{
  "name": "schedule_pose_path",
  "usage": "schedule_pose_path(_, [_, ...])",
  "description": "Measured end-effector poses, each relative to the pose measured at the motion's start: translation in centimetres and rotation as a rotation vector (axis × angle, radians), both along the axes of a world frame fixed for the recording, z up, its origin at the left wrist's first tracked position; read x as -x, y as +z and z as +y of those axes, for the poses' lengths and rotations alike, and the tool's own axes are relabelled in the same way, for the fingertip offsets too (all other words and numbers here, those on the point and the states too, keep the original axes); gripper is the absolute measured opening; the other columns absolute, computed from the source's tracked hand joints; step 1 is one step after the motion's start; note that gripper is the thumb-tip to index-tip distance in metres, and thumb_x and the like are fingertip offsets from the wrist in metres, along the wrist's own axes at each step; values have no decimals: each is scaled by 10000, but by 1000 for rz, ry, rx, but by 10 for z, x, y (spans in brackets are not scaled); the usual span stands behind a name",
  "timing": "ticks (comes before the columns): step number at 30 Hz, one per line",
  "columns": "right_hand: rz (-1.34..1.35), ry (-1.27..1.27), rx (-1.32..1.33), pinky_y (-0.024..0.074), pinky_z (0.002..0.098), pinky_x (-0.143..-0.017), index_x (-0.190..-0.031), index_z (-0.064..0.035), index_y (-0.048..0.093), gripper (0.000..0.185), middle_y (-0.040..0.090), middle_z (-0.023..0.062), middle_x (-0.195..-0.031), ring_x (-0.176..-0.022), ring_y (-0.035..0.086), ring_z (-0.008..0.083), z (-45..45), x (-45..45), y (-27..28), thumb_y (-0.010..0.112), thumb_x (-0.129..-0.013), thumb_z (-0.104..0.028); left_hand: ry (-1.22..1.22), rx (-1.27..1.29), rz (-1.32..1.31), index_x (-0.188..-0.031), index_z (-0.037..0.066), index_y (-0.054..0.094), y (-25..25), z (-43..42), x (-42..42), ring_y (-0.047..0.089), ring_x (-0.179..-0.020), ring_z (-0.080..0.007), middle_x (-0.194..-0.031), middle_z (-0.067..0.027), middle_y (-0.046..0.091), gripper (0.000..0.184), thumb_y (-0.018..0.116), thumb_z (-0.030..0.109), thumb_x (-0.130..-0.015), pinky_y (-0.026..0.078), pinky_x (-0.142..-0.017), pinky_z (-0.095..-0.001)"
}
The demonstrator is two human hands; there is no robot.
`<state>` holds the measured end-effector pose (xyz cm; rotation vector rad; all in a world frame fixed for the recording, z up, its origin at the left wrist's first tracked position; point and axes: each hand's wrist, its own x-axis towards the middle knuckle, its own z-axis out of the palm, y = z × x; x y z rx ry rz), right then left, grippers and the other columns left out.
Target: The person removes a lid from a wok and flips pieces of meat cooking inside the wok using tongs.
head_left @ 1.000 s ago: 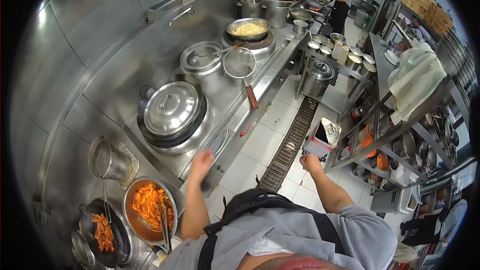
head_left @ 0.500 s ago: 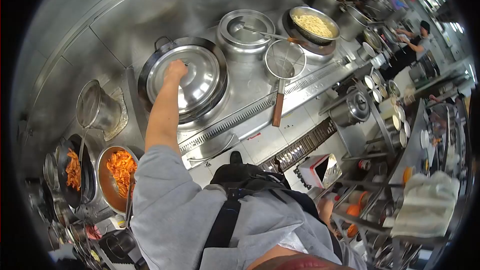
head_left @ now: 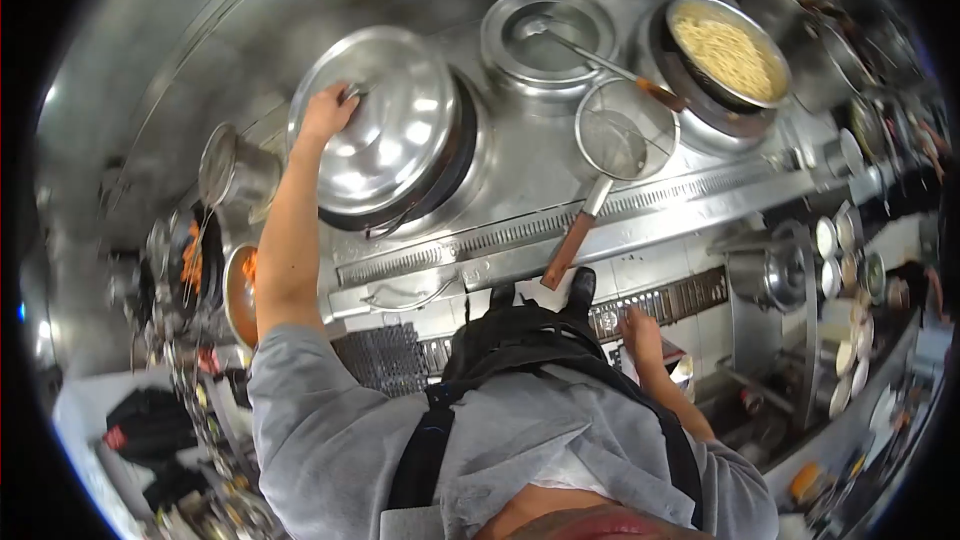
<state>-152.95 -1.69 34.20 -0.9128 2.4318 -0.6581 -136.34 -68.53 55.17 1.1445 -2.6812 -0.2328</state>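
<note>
My left hand (head_left: 328, 112) is closed on the small handle of a large, shiny domed lid (head_left: 400, 130). The lid is held up and shifted leftward over a dark wok (head_left: 462, 155), whose right side shows beyond the lid's edge. What is inside the wok is hidden. My right hand (head_left: 641, 332) hangs by my right side above the floor, fingers curled in, with nothing visible in it. Nearer to me than the pot, a round wire strainer (head_left: 628, 130) with a wooden handle lies across the stove edge.
A ladle (head_left: 600, 60) rests across a steel pot (head_left: 497, 40). Farther right, a pan holds noodles (head_left: 728, 52). At left are a steel strainer pot (head_left: 238, 168) and a bowl (head_left: 238, 300) with orange food. A lidded pot (head_left: 775, 275) stands on the rack at right.
My left hand has raised the lid and moved it left, uncovering the wok's right side. My right hand has come into clearer view, and the head view has turned.
</note>
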Motion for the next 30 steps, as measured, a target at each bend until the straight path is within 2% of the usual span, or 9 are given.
schedule_pose_path(2, [-145,168,160,522,430,-709,-1271,-129,554,429,674,167,-914,-811,654,360,-73,26,32,651,-861,-214,-41,-31,107,-1067,97,659,40,44,22,649,-750,-293,-800,-144,672,313,690,290,-822,493,-695,-399])
schedule_pose_path(5, [-54,554,12,524,454,-683,-1306,-155,526,532,677,183,-850,-801,657,373,-149,41,37,646,-861,-422,-120,7,207,-1099,108,667,45,98,72,655,-714,-272,-800,-140,680,345,702,307,-820,512,-677,-389])
schedule_pose_path(8, [32,674,15,529,477,-700,-1308,-169,523,579,680,199,-821,-806,662,390,-177,47,-11,631,-847,-501,-184,-38,243,-1080,112,680,32,151,133,655,-725,-301,-822,-144,684,360,705,338,-802,523,-678,-400])
schedule_pose_path(10, [43,695,78,529,471,-691,-1258,-164,578,486,687,186,-834,-788,667,380,-174,50,-15,645,-861,-436,-185,-58,270,-1051,104,686,5,180,170,654,-748,-320,-834,-159,678,337,700,298,-776,519,-693,-407])
schedule_pose_path(16, [-316,305,263,496,453,-789,-1205,-144,623,340,668,232,-959,-919,642,399,-111,70,-13,643,-875,-226,-253,-88,466,-989,74,682,-55,241,227,645,-805,-339,-849,-153,669,276,721,202,-747,517,-736,-419])
schedule_pose_path(18, [-312,210,223,482,442,-778,-1252,-135,597,360,644,235,-936,-876,629,394,-86,89,0,596,-893,-164,-255,-223,475,-960,61,679,-64,249,233,639,-800,-342,-847,-147,665,244,720,169,-746,513,-726,-424])
schedule_pose_path(25, [-123,94,132,474,479,-802,-1342,-207,533,452,575,216,-942,-871,597,396,-40,144,-7,559,-899,-123,-306,-247,581,-974,50,636,-110,278,243,621,-822,-353,-851,-147,649,242,708,119,-753,500,-745,-435])
schedule_pose_path(28, [-83,24,382,470,441,-888,-1425,-123,418,581,585,262,-1211,-1095,583,418,-33,161,-10,591,-871,-93,-228,-283,564,-1025,55,640,-136,276,239,622,-849,-354,-883,-153,652,287,714,112,-755,499,-774,-436])
schedule_pose_path(30, [-179,-42,232,465,434,-905,-1428,-103,407,601,572,272,-1237,-1124,575,414,-30,174,-9,607,-861,-96,-167,-295,515,-1066,56,637,-154,273,232,623,-872,-351,-901,-152,655,324,714,111,-756,502,-786,-434])
